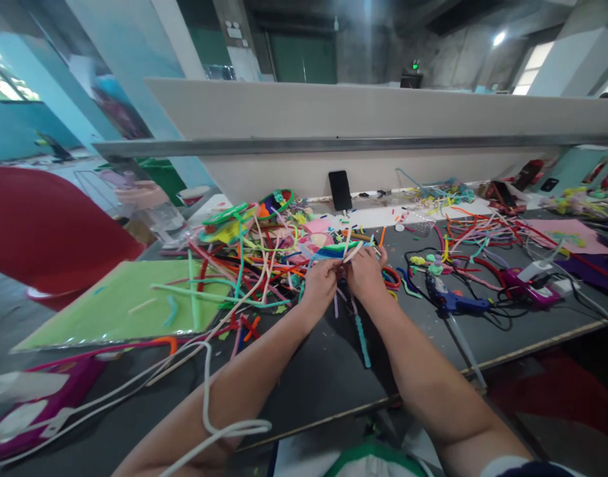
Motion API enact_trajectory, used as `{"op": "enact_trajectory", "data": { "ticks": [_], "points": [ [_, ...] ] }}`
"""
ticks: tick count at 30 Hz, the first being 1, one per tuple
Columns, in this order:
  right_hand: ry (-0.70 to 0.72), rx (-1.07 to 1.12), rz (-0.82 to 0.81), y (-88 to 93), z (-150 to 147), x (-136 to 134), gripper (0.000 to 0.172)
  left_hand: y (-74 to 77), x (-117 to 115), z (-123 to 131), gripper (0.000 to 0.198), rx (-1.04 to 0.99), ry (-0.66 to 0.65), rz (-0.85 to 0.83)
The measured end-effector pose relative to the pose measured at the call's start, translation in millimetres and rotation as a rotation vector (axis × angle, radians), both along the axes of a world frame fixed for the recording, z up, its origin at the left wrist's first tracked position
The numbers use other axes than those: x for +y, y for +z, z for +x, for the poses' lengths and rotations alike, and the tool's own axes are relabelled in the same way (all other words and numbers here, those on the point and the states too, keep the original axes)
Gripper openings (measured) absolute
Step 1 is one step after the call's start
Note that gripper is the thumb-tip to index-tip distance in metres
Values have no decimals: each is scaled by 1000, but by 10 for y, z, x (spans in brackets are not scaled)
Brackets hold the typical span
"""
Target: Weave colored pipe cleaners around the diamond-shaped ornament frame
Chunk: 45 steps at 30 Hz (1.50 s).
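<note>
1. Here's the left hand [324,281], fingertips bunched; what's between them, I can't tell.
2. Just beside it, the right hand [366,271] pinches a white fuzzy stem [354,253] above the dark tabletop [314,391].
3. Over left, a heap of colourful stems [264,255]!
4. Far side, a phone [340,190] props upright; right, a blue glue gun [457,303] lies down.

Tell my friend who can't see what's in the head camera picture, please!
A person's left hand and right hand meet close together, a pale strip at their fingers, above a dark table. Colourful strips lie tangled around; a black phone stands behind and a blue glue gun lies to the right.
</note>
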State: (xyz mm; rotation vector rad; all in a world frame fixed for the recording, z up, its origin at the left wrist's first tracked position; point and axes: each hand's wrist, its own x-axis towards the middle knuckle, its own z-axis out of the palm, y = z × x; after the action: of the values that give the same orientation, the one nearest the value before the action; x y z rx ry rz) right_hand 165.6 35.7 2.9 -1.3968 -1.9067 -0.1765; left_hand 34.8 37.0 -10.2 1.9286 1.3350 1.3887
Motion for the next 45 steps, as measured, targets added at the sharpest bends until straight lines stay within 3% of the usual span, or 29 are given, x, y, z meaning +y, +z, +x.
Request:
{"op": "enact_trajectory", "data": {
  "ticks": [4, 9, 13, 18, 23, 29, 34, 39, 45],
  "points": [
    [-22, 18, 38, 5, -11, -7, 15, -20, 32, -7, 30, -40, 5, 14],
    [-45, 34, 86, 20, -18, -4, 18, 76, 6, 5, 34, -23, -11, -32],
    [-13, 63, 124, 50, -18, -35, 20, 233, -34, -11, 36, 10, -59, -50],
    [83, 53, 150, 102, -64, -149, 9, 520, -85, -96, 27, 231, 12, 127],
    [179, 26, 132, 122, -109, -206, 8, 683, -118, -148, 18, 309, -84, 105],
    [126, 120, 137, 145, -71, -179, 9, 663, -169, -79, 13, 209, 103, 147],
    [52, 286, 197, 174, -29, -158, 13, 651, -233, -47, 14, 200, 180, 240],
    [-5, 453, 152, 232, 14, -172, 19, 631, -295, -20, 14, 86, 57, 203],
    [-85, 427, 152, 272, 35, -205, 18, 587, -272, -6, 16, -66, -25, 53]
  ]
}}
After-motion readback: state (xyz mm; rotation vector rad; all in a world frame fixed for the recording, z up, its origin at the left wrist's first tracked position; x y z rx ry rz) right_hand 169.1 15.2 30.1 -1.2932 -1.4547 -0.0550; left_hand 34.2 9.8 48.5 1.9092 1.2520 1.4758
